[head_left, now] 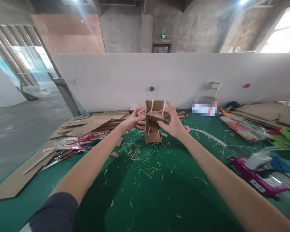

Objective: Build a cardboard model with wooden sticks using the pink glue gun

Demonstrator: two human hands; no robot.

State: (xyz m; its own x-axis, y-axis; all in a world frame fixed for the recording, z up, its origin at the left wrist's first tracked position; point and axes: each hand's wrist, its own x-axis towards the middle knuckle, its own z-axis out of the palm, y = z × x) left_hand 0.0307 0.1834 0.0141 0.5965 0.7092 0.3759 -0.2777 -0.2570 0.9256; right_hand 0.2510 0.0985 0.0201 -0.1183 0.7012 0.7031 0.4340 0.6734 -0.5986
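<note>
A small cardboard box (147,129) stands upright on the green table, its open front toward me. Across its middle runs a cardboard shelf (155,115), and thin wooden sticks (152,105) pass up and down inside. My right hand (172,121) grips the box's right side at shelf height, with the thumb in front and other fingers partly hidden behind. On the other side, my left hand (134,120) has its fingers spread, with the tips at the box's left wall; whether they press on it I cannot tell.
Wood shavings (134,153) litter the green table (145,199). Stacked cardboard sheets (94,122) and packaged tools (72,145) lie left. A purple power strip (258,180) with cables, a green cloth (286,143) and more cardboard (270,114) are right. A white partition (111,80) rises behind.
</note>
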